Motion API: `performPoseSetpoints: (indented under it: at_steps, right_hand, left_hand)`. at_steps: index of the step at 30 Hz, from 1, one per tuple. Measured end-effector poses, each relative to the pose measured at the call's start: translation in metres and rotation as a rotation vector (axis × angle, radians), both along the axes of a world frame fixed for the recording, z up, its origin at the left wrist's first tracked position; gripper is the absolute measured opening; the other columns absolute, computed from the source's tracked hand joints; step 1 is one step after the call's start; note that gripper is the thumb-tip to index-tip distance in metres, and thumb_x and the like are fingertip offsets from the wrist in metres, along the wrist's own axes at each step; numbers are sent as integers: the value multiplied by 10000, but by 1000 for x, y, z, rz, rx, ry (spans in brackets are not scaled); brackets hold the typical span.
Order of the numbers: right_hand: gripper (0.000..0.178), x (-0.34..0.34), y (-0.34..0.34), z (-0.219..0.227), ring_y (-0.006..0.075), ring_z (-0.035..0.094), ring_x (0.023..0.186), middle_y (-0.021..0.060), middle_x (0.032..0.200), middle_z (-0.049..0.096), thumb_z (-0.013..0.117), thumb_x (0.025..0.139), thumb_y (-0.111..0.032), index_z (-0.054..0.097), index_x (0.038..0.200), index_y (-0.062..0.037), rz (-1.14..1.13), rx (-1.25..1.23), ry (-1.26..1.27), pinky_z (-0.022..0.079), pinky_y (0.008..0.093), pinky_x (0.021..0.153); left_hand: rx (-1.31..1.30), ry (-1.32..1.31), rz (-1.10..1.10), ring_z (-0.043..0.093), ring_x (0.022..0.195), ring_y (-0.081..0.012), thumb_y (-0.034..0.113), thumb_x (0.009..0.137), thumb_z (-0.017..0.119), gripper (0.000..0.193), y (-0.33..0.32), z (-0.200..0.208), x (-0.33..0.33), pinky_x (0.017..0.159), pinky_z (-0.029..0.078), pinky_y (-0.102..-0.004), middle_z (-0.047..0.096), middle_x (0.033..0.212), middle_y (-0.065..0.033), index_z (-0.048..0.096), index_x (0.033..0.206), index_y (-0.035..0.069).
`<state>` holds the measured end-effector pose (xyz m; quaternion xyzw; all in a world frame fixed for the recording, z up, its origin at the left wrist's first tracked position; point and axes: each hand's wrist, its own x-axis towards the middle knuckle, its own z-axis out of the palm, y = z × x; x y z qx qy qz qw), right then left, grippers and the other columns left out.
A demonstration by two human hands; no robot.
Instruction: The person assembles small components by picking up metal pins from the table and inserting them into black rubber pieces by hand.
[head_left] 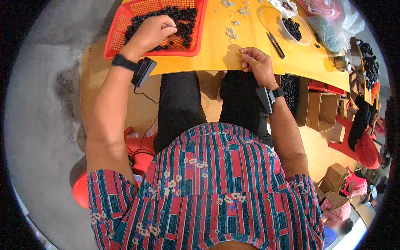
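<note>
My left hand reaches into a red plastic basket holding several small black parts; its fingertips pinch among them, though what they hold is hidden. My right hand rests at the near edge of the yellow table, fingers curled with a tiny item barely visible at the fingertips. Small silvery metal pieces lie scattered on the table between the hands. Both wrists wear black bands with devices.
A clear bowl of black parts and a dark pair of tweezers or cutters lie to the right. Plastic bags sit at the far right. Cardboard boxes and red stools stand on the floor; a seated person is at the right edge.
</note>
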<state>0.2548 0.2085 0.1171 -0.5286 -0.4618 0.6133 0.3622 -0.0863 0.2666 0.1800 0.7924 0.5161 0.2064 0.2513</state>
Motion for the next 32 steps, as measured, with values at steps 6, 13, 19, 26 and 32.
performPoseSetpoints:
  at_steps: [6, 13, 19, 26, 32]
  right_hand:
    - [138, 9, -21, 5, 67, 533, 571, 1, 703, 602, 591, 884, -63, 650, 991, 0, -57, 3, 4, 461, 208, 548]
    - [154, -43, -201, 16, 65, 551, 594, -1, 763, 622, 615, 853, -18, 656, 1001, -3, -12, 157, 282, 459, 203, 560]
    - [189, -62, -239, -1, 58, 574, 677, -3, 814, 614, 660, 813, 35, 648, 995, -15, 76, 229, 454, 479, 198, 586]
    - [201, -60, -250, -12, 116, 624, 743, 53, 835, 635, 733, 756, -42, 679, 949, -35, 115, 598, -18, 512, 233, 639]
    - [238, -44, -222, 6, 195, 647, 760, 99, 881, 663, 757, 729, -88, 691, 956, -54, 138, 780, -191, 520, 277, 660]
  left_hand:
    - [-532, -849, 151, 438, 653, -25, 188, 916, 593, 198, -83, 44, 41, 544, 352, -165, 550, 840, 44, 579, 1061, 54]
    - [-902, -1562, 39, 404, 662, -35, 224, 919, 599, 203, -277, -28, 75, 554, 335, -163, 517, 870, 19, 567, 1044, 68]
    - [-990, -1640, 109, 411, 680, -34, 269, 923, 594, 215, -321, -70, 104, 587, 348, -171, 525, 864, 47, 582, 1010, 73]
    - [-1036, -1711, 206, 420, 691, -45, 206, 949, 550, 158, -341, -83, 116, 579, 360, -177, 506, 856, 25, 576, 1033, 75]
    - [-1051, -1731, 261, 431, 692, -54, 212, 930, 580, 181, -312, -80, 130, 588, 373, -183, 525, 864, 24, 578, 1047, 74]
